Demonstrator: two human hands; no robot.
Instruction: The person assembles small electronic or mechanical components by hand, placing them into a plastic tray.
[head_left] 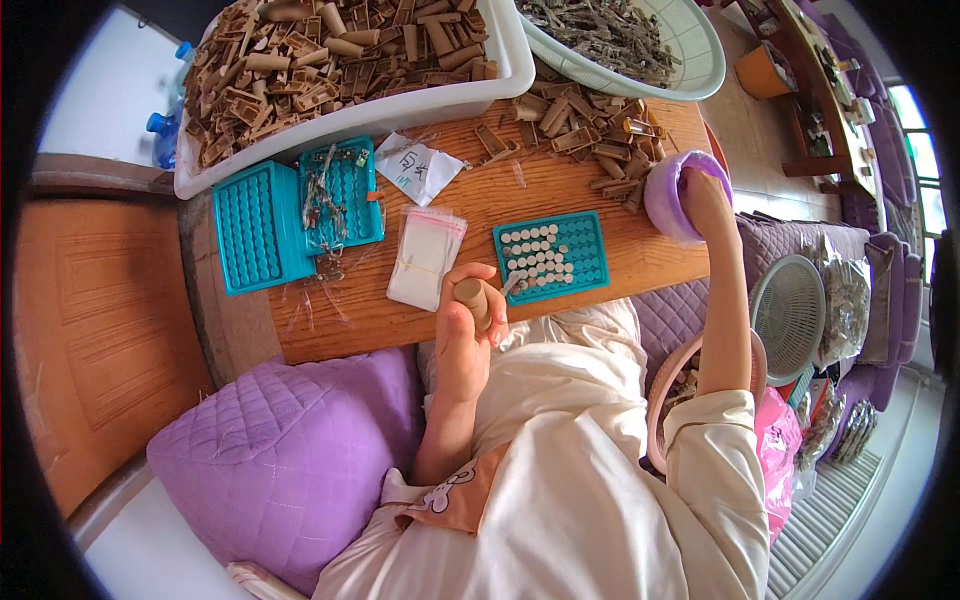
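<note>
L hand (465,335) — fingers wrapped round brown tube (474,298); R hand (706,200) grips purple bowl (676,195).

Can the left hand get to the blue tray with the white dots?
Probably yes. The left hand hovers at the table edge just beside the blue tray, with nothing lying between them. But it already holds a small tan tube, so its fingers aren't free to grab much.

Teal trays (262,226), purple bowl (672,197), quilted lilac cushion (285,460).
</note>
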